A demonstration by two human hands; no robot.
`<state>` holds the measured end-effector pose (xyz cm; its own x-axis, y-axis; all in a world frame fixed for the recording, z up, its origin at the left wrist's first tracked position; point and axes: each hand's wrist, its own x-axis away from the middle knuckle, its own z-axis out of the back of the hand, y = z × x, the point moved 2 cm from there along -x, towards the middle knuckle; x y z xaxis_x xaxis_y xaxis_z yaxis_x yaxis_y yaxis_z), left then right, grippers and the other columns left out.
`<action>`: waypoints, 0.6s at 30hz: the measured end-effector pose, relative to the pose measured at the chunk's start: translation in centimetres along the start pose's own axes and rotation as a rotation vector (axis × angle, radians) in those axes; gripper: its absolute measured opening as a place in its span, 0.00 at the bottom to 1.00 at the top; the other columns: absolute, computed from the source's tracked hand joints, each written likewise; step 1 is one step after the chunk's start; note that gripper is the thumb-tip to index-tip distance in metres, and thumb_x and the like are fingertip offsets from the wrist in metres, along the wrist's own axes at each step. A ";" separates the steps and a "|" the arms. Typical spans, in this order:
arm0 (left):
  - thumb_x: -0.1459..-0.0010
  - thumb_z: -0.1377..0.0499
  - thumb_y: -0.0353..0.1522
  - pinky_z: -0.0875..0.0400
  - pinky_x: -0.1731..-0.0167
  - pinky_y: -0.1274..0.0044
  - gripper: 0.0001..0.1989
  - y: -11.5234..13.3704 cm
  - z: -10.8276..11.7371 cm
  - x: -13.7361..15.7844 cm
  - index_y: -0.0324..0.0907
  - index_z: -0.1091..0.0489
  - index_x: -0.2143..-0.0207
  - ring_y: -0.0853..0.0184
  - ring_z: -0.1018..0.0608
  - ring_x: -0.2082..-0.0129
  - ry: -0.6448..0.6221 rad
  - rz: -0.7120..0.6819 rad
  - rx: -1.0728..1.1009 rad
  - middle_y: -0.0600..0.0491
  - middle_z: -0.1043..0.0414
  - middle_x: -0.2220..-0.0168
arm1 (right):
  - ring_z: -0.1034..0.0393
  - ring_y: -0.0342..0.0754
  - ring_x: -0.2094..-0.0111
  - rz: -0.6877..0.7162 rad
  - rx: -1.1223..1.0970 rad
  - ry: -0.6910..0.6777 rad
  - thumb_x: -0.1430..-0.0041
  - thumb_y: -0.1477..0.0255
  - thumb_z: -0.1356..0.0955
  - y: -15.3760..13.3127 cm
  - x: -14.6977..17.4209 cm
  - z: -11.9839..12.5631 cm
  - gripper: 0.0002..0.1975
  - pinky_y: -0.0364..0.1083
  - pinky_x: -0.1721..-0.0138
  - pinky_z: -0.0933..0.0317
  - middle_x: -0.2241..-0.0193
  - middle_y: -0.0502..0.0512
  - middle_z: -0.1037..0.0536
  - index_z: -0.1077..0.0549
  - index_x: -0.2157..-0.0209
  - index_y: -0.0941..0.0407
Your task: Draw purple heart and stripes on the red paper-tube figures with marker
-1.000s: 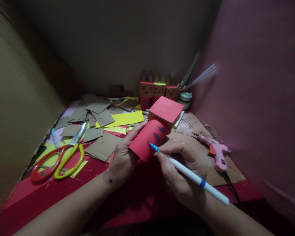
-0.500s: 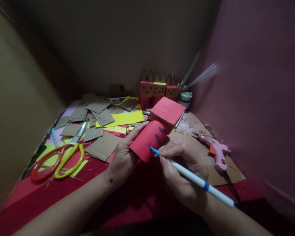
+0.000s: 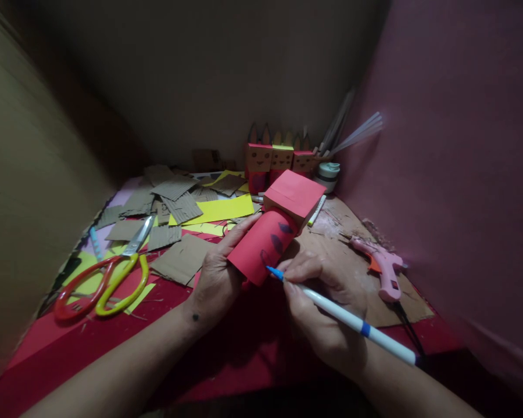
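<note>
back wall: plain, dark grey | left side wall: dull yellowish | right side wall: mauve, smooth | table: red-topped, between side walls | light: dim, far left corner in deep shadow

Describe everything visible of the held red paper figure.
The red paper figure has a tube body and boxy head, red-topped with a brown cardboard side. It tilts, head away and rightward. The body bears two dark leaf shapes and an outline. The left hand holds it; the blue marker in the right hand points at the outline, contact unclear.
</note>
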<state>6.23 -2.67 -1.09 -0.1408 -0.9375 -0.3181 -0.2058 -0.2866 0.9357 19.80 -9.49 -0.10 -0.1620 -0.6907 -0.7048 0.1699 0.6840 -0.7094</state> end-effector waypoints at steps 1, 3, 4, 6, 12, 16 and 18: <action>0.42 0.35 0.32 0.23 0.49 0.75 0.18 0.0 0.0 0.0 0.45 0.22 0.48 0.61 0.18 0.51 0.006 0.002 0.009 0.53 0.18 0.49 | 0.29 0.46 0.72 -0.008 0.001 -0.004 0.45 0.84 0.32 0.0 0.0 0.0 0.11 0.45 0.70 0.30 0.77 0.47 0.30 0.29 0.70 0.53; 0.41 0.35 0.34 0.23 0.49 0.73 0.19 0.1 -0.1 0.0 0.44 0.22 0.47 0.60 0.18 0.51 -0.012 0.018 0.014 0.52 0.18 0.49 | 0.28 0.46 0.72 -0.023 -0.011 -0.011 0.44 0.84 0.33 0.0 0.1 0.0 0.11 0.45 0.71 0.31 0.76 0.48 0.30 0.29 0.70 0.52; 0.42 0.35 0.35 0.23 0.48 0.72 0.20 0.1 -0.2 0.0 0.43 0.23 0.46 0.59 0.18 0.50 -0.030 0.027 0.008 0.50 0.19 0.48 | 0.28 0.46 0.72 -0.022 -0.021 -0.016 0.44 0.84 0.33 -0.1 0.1 0.0 0.11 0.45 0.72 0.31 0.76 0.48 0.29 0.29 0.69 0.52; 0.42 0.35 0.37 0.24 0.45 0.68 0.23 0.2 -0.2 0.1 0.42 0.25 0.44 0.55 0.19 0.48 -0.057 0.046 0.002 0.48 0.20 0.45 | 0.27 0.46 0.71 -0.001 -0.037 -0.013 0.44 0.84 0.33 -0.3 0.1 0.0 0.11 0.44 0.73 0.32 0.75 0.48 0.28 0.29 0.68 0.52; 0.44 0.34 0.37 0.31 0.37 0.62 0.25 0.6 -0.2 0.2 0.42 0.25 0.44 0.51 0.23 0.41 -0.045 0.062 -0.041 0.45 0.24 0.41 | 0.28 0.46 0.70 0.005 -0.029 0.024 0.42 0.83 0.33 -0.5 -0.2 -0.2 0.11 0.42 0.77 0.37 0.75 0.48 0.28 0.28 0.67 0.51; 0.46 0.33 0.37 0.32 0.36 0.61 0.26 0.6 -0.2 0.1 0.43 0.25 0.44 0.50 0.23 0.41 -0.057 0.047 -0.051 0.46 0.23 0.42 | 0.30 0.44 0.72 -0.003 -0.027 0.019 0.42 0.83 0.32 -0.2 -0.1 -0.3 0.10 0.42 0.78 0.39 0.75 0.48 0.28 0.27 0.67 0.52; 0.46 0.33 0.37 0.31 0.37 0.63 0.25 0.5 -0.2 0.0 0.43 0.24 0.45 0.51 0.23 0.41 -0.050 0.052 -0.044 0.46 0.22 0.42 | 0.29 0.44 0.71 -0.002 -0.029 0.014 0.41 0.83 0.32 0.0 0.1 -0.2 0.10 0.42 0.77 0.38 0.75 0.48 0.28 0.27 0.66 0.52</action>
<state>6.31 -2.86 -0.62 -0.1984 -0.9408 -0.2748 -0.1540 -0.2470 0.9567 19.57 -9.50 -0.13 -0.1757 -0.6892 -0.7030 0.1409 0.6891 -0.7108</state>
